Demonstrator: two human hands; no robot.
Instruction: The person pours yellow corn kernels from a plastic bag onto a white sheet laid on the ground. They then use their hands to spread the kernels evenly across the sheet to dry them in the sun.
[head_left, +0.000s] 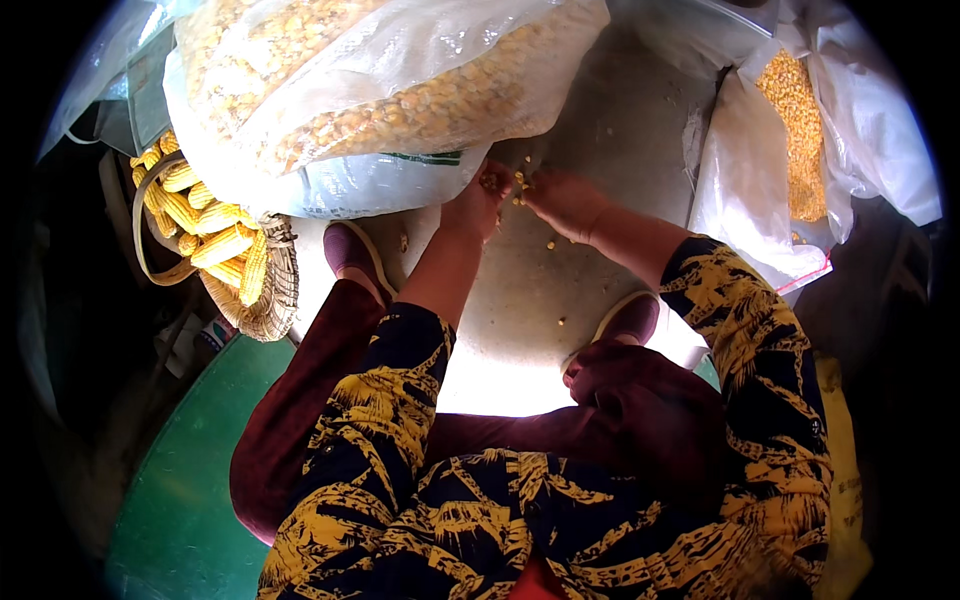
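Observation:
Below the edge of a translucent plastic bag full of corn kernels (420, 112), my two hands are close together over the floor. My left hand (474, 202) is curled beside the bag's lower corner, with small brownish-yellow bits, apparently corn kernels (489, 181), in its fingers. Reaching in from the other side, my right hand (564, 201) has its fingertips bent down beside a few loose kernels (520, 178). Whether those kernels are in its fingers or on the floor behind them, I cannot tell.
A wicker basket (279, 289) with a hoop handle holds several corn cobs (225, 244) at the left. On the right stands an open plastic sack (739, 165) showing kernels (796, 142). Stray kernels dot the concrete floor (517, 292) between my shoes. A green surface (202, 457) lies beneath me.

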